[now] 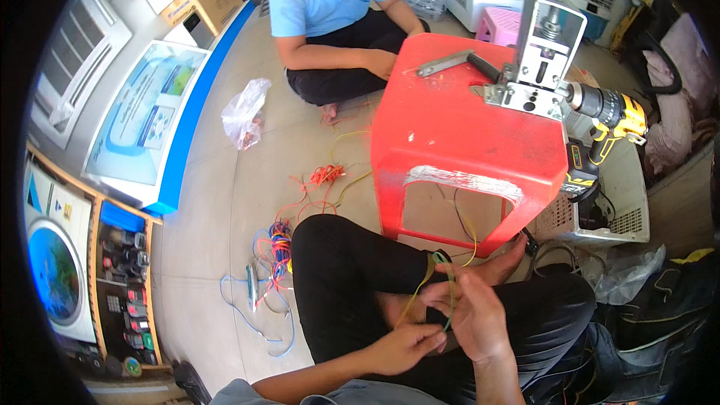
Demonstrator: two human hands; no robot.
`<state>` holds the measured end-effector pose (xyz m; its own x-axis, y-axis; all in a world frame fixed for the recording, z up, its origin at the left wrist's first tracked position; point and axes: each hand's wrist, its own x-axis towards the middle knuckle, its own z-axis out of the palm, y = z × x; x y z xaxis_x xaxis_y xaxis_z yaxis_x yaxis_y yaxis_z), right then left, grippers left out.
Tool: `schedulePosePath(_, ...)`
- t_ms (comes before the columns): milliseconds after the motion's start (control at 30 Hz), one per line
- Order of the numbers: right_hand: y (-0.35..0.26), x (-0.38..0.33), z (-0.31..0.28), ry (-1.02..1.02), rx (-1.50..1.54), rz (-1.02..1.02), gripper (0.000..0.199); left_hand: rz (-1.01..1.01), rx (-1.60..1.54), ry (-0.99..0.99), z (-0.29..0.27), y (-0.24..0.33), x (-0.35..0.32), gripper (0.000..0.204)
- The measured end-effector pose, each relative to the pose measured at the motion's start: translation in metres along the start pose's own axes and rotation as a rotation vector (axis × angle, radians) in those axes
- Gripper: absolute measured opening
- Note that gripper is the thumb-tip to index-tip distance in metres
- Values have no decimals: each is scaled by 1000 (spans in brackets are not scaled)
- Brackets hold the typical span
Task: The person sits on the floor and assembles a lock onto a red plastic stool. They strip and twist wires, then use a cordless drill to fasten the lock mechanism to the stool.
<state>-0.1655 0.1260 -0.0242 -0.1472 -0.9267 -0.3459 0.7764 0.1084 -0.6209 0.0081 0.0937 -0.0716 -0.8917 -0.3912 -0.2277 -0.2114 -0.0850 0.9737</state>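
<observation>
My left hand [405, 346] is closed in a pinch over my lap, with thin yellow-green wire [448, 296] at its fingertips. My right hand [478, 316] is beside it, palm turned inward and fingers curled around the same wire. A loop of the wire rises above the right fingers. A yellow strand [471, 244] runs from near the hands toward the red plastic stool [457, 131]. How the strands cross between the fingers is too fine to make out.
On the stool sit a metal clamp-like device [544, 52] with a yellow-black drill [607, 116] attached, and a grey-handled tool [446, 64]. Coloured wire bundles [280, 246] and a plastic bag [246, 114] lie on the floor. A person in blue [330, 11] sits opposite. A white crate [626, 210] stands right.
</observation>
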Motion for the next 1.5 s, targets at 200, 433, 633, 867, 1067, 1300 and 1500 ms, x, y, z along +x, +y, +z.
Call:
schedulePosePath(200, -44, -44, -7, 324, 9, -387, 24, -193, 191, -192, 25, -62, -24, 35)
schedulePosePath(433, -118, -99, -36, 735, 109, -938, 17, -105, 506, -302, 0, -82, -6, 42)
schedulePosePath(633, -115, -116, -35, 542, -137, -853, 19, -67, 722, -554, -30, -39, 19, 30)
schedulePosePath(867, -75, -61, 0, 399, -645, -1030, 15, 340, 145, 29, -11, 96, 72, 30)
schedulePosePath(1067, -41, -32, 0, 385, -779, -1111, 13, 645, 3, 226, -5, 140, 108, 18)
schedulePosePath(1300, -51, -35, 3, 286, -778, -989, 12, 701, 54, 251, -9, 135, 105, 14)
schedulePosePath(1500, -79, -38, -5, 294, -1185, -1005, 20, 761, 197, 325, -12, 138, 97, 10)
